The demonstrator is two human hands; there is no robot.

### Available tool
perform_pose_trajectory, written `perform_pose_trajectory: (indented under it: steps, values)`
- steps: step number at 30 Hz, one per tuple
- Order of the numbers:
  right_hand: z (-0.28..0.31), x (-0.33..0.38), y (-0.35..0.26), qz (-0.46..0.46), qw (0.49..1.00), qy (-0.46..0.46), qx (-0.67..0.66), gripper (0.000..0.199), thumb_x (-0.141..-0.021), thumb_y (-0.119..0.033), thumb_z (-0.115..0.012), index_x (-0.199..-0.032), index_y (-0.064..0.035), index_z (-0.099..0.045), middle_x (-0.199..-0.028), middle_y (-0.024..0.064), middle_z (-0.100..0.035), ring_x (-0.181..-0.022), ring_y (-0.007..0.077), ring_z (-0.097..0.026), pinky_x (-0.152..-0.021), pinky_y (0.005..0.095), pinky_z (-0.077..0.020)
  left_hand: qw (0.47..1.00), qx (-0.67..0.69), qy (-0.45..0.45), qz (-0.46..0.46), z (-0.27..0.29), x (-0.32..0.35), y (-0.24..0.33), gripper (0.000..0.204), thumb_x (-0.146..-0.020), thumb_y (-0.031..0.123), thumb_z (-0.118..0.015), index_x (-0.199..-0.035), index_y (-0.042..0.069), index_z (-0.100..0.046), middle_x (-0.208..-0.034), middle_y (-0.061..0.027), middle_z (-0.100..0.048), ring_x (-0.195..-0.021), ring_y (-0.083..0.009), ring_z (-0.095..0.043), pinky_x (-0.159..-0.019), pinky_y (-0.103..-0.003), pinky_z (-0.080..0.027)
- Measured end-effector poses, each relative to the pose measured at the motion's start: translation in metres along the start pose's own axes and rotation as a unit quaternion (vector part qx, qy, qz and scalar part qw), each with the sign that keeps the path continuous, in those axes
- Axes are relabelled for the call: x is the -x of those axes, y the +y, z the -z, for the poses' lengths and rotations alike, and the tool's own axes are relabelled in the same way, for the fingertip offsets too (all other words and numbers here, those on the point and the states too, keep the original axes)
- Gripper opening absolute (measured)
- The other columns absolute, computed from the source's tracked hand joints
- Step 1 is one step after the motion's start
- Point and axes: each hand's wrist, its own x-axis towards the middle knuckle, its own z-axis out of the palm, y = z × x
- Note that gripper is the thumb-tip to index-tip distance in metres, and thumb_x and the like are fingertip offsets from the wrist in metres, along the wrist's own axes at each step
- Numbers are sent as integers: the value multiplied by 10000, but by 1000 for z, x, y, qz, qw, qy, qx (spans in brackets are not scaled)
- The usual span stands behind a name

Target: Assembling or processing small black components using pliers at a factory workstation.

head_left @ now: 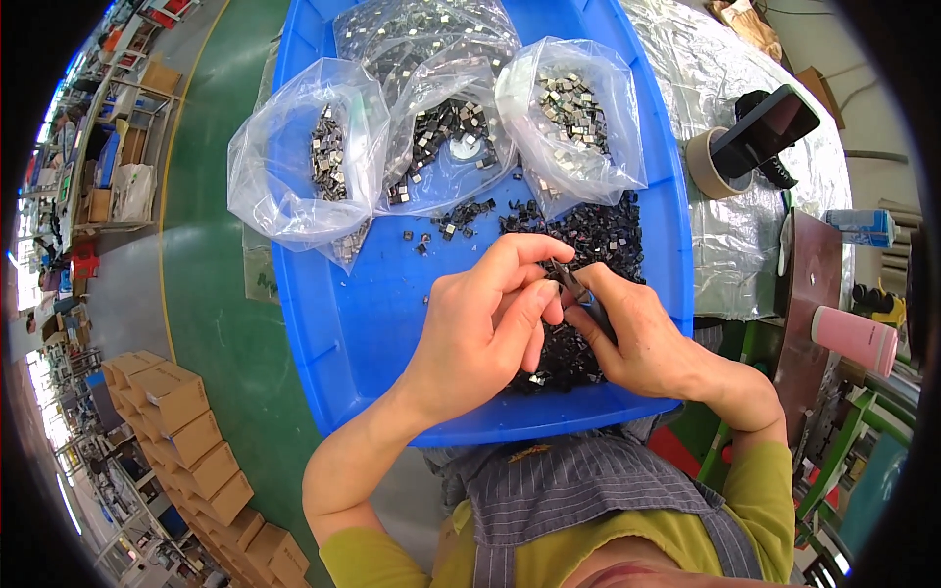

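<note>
My right hand [637,333] is closed round a pair of small hand cutters [591,306] with dark handles, the jaws pointing up and to the left. Just left of them, the fingers of my left hand [485,318] are pinched together close to the cutter tips. Whatever they hold is too small and covered to make out. Both hands are over a blue plastic tray [368,377]. Beneath and beyond my right hand lies a heap of small black pieces [613,240]. A few black parts with silvery squares [456,220] are scattered farther left.
Inside the tray's far half stand clear plastic bags of small parts: a left bag [260,176], a middle bag [441,181] and a right bag [622,147]. Right of the tray, a phone [774,127] leans on a tape roll [704,162]. Stacked cartons [176,402] stand left.
</note>
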Motion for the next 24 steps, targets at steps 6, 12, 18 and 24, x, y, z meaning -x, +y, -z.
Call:
perform_pose_trajectory:
  steps: [6, 12, 18, 24]
  values:
    - [1, 0, -4, 6, 1000, 4, -8, 213, -843, -50, -609, -972, -4, -446, -768, 224, -558, -714, 443, -570, -582, 479, -445, 998, 58, -22, 13, 3, 0, 3, 241, -972, 88, -468, -1189, -15, -491, -805, -84, -601, -525, -73, -543, -470, -184, -409]
    - [1, 0, -10, -20, 997, -46, -59, 203, -868, -75, -598, -988, 2, -453, -792, 238, -595, -777, 439, -594, -625, 465, -469, 995, 80, -51, 38, 15, 3, -2, 236, -971, 61, -462, -1203, 14, -468, -815, -60, -592, -544, -54, -517, -473, -181, -401]
    - [25, -4, -6, -36, 973, -138, -179, 194, -913, -120, -563, -1042, 1, -485, -861, 209, -633, -817, 411, -621, -672, 449, -483, 999, 47, -23, -11, 13, 1, -9, 301, -954, 50, -514, -1226, 36, -384, -837, -113, -639, -536, -90, -534, -479, -187, -398]
    - [29, -3, 0, -5, 961, -151, -230, 199, -914, -126, -561, -1043, 4, -485, -885, 212, -635, -840, 406, -621, -693, 452, -483, 994, 92, 1, -63, 11, -2, -18, 143, -924, -13, -538, -1024, 40, -451, -839, -167, -659, -557, -124, -591, -446, -189, -402]
